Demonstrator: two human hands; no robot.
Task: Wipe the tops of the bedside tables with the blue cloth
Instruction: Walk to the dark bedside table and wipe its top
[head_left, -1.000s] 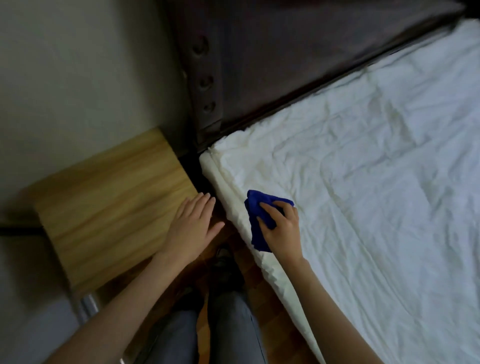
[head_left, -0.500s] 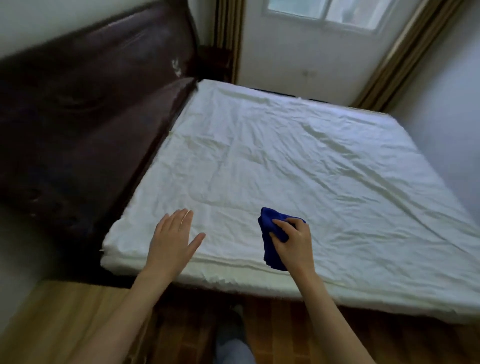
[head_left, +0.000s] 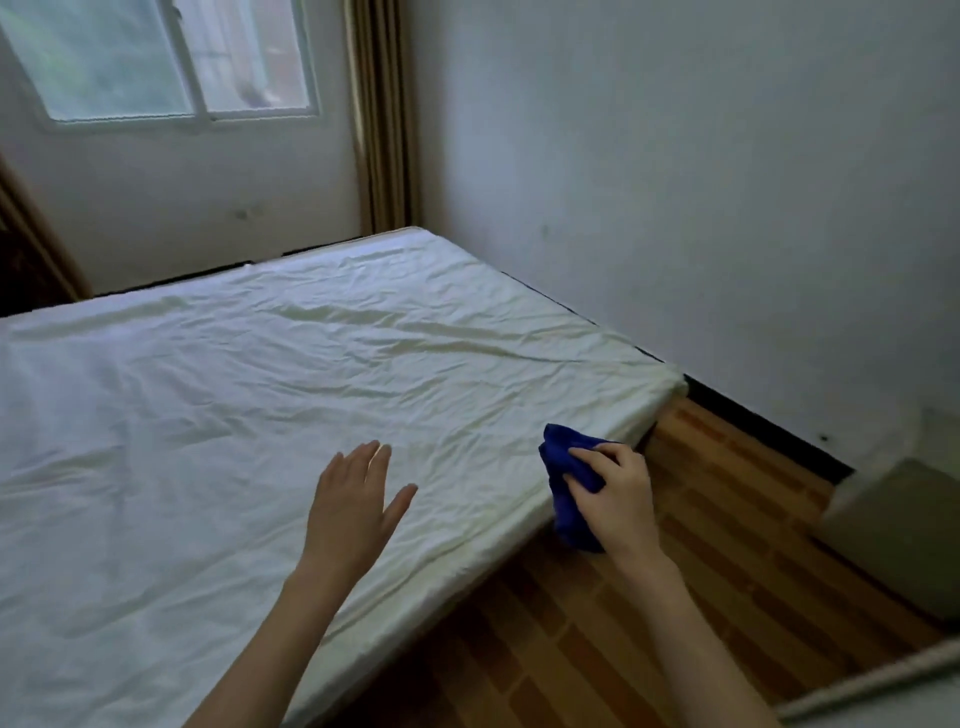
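A crumpled blue cloth (head_left: 563, 483) hangs from my right hand (head_left: 615, 493), which grips it in the air over the near corner of the bed. My left hand (head_left: 353, 504) is held flat above the sheet with fingers spread and nothing in it. No bedside table shows in the head view at this moment.
A large bed with a wrinkled white sheet (head_left: 260, 415) fills the left and centre. Wooden floor (head_left: 649, 623) runs along its near side to the right wall. A grey box-like object (head_left: 904, 535) stands at the right edge. A window (head_left: 171, 57) and curtain (head_left: 384, 114) are at the far wall.
The view has swung right, away from the wooden bedside table and the dark headboard, across the bed to its far corner. Both hands keep their pose; the cloth stays in my right hand.
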